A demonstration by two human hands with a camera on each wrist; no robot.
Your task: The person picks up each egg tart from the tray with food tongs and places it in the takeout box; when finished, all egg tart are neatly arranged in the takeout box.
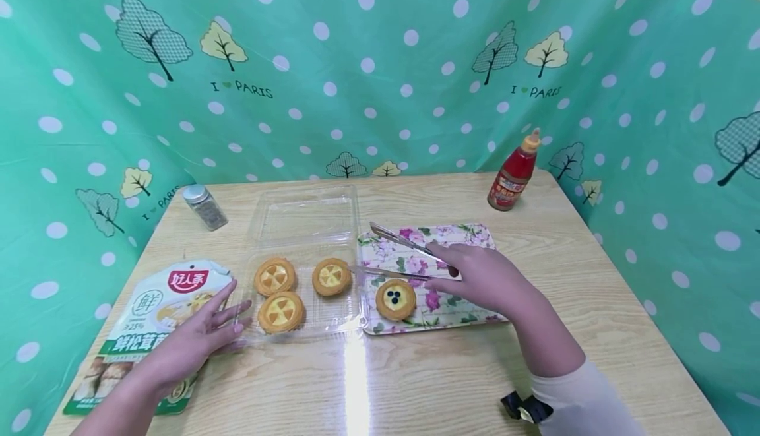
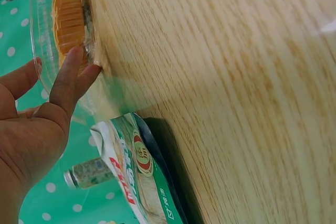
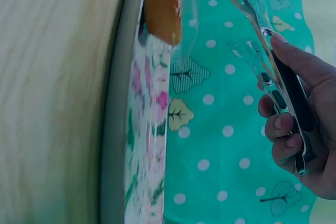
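My right hand (image 1: 475, 278) grips a pair of metal tongs (image 3: 291, 90) with black handle grips, held over the floral tray (image 1: 469, 314). The two arms of the tongs stand apart, with nothing between their tips. On the tray's left end sits an egg tart (image 1: 396, 299) topped with dark berries. My left hand (image 1: 204, 330) is at the left wall of a clear plastic box (image 1: 332, 320), its thumb and fingers around the edge in the left wrist view. Inside the box lie three tarts (image 1: 282, 312) with wedge-shaped toppings; the box's lid (image 1: 309, 215) lies folded back behind.
A white and green food pouch (image 1: 142, 311) lies left of the box, partly under my left forearm. Behind it is a small capped jar (image 1: 205, 207). A red sauce bottle (image 1: 514, 172) stands at the back right. A polka-dot curtain (image 1: 368, 93) encloses the table.
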